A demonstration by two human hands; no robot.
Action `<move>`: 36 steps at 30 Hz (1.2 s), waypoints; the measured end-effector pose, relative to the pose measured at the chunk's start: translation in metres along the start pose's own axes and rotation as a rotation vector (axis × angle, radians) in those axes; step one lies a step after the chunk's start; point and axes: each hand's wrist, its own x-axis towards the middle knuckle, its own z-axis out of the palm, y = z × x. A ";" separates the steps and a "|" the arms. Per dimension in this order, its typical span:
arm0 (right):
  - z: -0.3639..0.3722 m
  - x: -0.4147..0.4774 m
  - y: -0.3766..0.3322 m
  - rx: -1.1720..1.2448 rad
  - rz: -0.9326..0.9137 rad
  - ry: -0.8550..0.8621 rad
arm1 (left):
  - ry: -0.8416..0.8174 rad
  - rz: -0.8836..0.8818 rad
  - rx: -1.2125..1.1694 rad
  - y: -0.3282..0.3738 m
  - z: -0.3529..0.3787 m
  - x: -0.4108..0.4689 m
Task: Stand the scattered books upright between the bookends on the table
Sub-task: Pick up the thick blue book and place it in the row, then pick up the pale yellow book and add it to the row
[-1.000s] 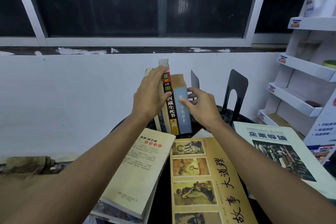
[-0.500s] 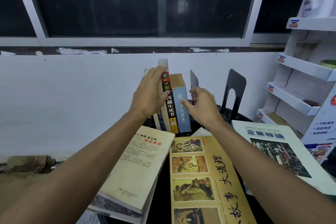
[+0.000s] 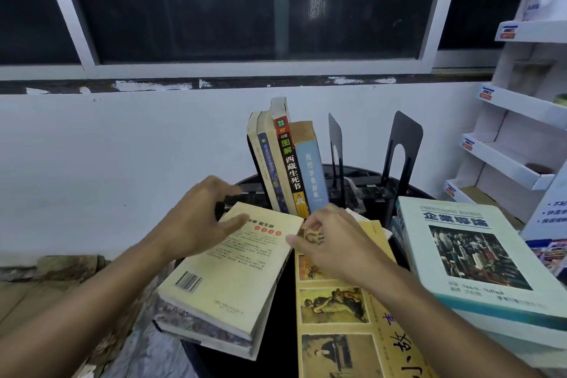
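Several books (image 3: 288, 163) stand upright at the back of the round black table (image 3: 276, 279), leaning slightly left. To their right stand two black bookends, a thin one (image 3: 336, 144) and a wider one (image 3: 402, 147). A cream paperback (image 3: 227, 273) lies flat on another book at the front left. My left hand (image 3: 199, 218) hovers over its far corner with fingers spread, holding nothing. My right hand (image 3: 331, 242) is above a large yellow picture book (image 3: 340, 331), fingers loosely bent toward the paperback's right edge; whether they touch it is unclear.
A thick pale-green textbook (image 3: 472, 258) lies on a stack at the right. White cardboard display shelves (image 3: 518, 132) stand further right. A white wall and dark window are behind the table. Rubble-like debris (image 3: 61, 267) lies at the left.
Both hands have left the upright books and come down toward me, to the flat cream paperback. The upright books stay standing without support.
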 end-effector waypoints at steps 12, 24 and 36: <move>0.034 -0.016 -0.014 -0.220 -0.024 -0.114 | -0.238 -0.174 -0.018 -0.032 0.004 -0.040; 0.020 0.024 0.003 -0.183 -0.062 -0.161 | -0.259 -0.161 -0.131 -0.038 0.007 -0.044; 0.021 0.055 0.008 -0.072 0.051 -0.268 | -0.291 -0.189 -0.053 -0.058 0.016 -0.014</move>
